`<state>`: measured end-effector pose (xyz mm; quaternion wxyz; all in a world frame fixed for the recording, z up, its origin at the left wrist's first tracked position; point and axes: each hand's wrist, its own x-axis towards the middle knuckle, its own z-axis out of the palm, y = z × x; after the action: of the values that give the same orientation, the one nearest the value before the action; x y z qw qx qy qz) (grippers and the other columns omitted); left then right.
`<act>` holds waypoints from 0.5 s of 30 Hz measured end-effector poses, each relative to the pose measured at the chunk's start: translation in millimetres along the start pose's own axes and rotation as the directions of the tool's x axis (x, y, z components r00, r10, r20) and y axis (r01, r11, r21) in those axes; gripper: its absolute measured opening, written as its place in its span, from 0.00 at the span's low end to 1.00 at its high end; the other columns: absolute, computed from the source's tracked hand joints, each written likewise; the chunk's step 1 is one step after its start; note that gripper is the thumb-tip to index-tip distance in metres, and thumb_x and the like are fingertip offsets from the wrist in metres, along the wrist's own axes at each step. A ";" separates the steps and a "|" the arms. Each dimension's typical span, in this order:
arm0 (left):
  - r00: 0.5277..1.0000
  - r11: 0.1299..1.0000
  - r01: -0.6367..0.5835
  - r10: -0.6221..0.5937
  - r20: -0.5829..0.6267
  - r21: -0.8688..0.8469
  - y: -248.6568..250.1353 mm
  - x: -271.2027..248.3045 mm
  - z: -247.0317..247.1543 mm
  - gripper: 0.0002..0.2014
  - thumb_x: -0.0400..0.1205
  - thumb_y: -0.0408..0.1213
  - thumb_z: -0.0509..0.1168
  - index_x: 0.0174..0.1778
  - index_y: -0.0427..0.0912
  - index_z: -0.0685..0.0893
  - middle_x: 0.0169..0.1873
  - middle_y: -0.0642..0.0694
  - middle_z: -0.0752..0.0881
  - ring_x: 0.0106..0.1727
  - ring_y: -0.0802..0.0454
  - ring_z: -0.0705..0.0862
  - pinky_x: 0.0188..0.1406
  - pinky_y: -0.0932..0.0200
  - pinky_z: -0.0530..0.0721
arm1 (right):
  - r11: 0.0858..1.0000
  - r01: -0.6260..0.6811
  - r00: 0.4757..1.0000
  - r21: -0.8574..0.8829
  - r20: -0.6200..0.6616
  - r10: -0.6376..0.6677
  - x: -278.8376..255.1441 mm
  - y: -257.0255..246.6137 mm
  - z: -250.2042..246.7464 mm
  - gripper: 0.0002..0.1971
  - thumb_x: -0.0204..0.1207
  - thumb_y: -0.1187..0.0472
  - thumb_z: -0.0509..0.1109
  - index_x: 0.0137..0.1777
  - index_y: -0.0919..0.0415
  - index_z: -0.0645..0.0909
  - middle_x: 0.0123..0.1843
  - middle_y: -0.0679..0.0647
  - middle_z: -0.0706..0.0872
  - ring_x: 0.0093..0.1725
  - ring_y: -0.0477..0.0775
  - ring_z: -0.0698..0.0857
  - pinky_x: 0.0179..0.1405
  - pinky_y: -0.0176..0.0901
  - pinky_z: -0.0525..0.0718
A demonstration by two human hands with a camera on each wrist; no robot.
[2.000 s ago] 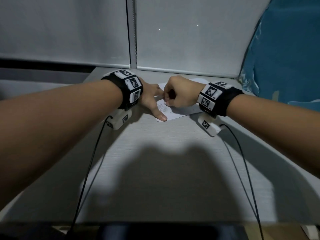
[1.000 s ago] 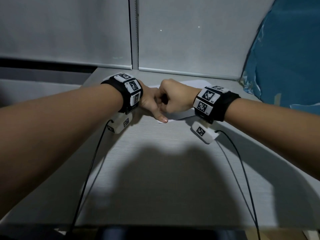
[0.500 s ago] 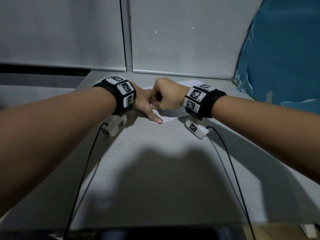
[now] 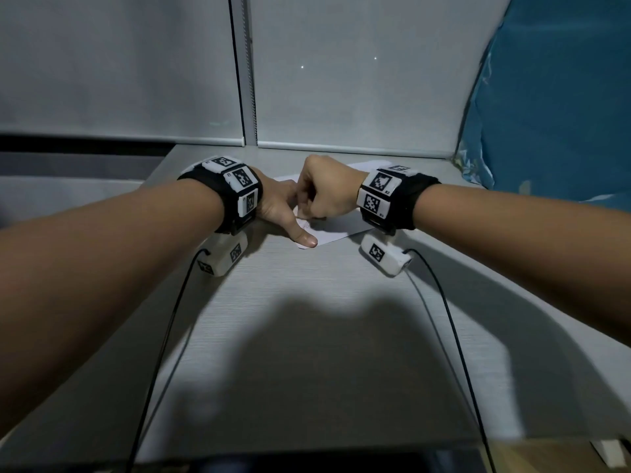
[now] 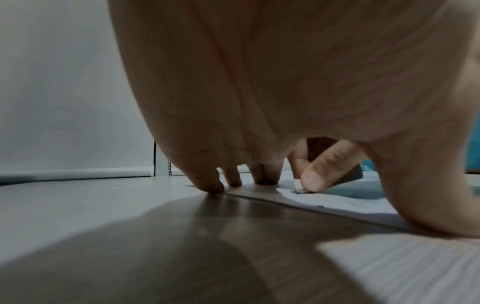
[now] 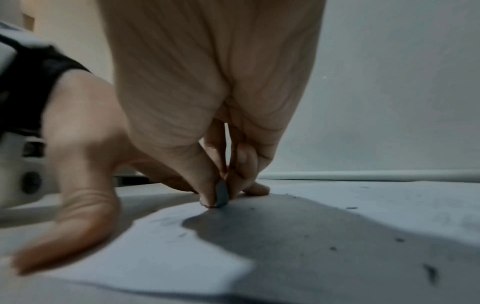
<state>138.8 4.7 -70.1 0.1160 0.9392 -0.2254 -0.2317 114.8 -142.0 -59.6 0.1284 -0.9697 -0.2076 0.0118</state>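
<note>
Likely erasing: right hand pinches small grey eraser on white paper sheet; left hand, fingers straight, pins it. Next: light strokes.

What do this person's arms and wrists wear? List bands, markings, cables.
No sleeves. The left wrist band and right wrist band are black, tiled with white squares bearing black-and-white codes. Under each hangs a white box trailing a thin black cable.
</note>
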 end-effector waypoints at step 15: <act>0.999 0.998 -0.026 0.024 0.028 0.057 -2.0 3.7 2.7 0.66 0.51 0.78 0.79 0.85 0.56 0.63 0.81 0.54 0.65 0.82 0.46 0.66 0.80 0.39 0.67 | 1.000 0.022 1.000 -0.007 0.009 -0.021 -1.3 6.3 -4.6 0.04 0.72 0.63 0.81 0.38 0.62 0.94 0.35 0.52 0.94 0.36 0.48 0.90 0.47 0.48 0.93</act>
<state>141.1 4.3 -74.5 0.0888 0.9360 -0.2454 -0.2363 116.5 -149.2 -56.8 0.1241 -0.9678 -0.2186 0.0142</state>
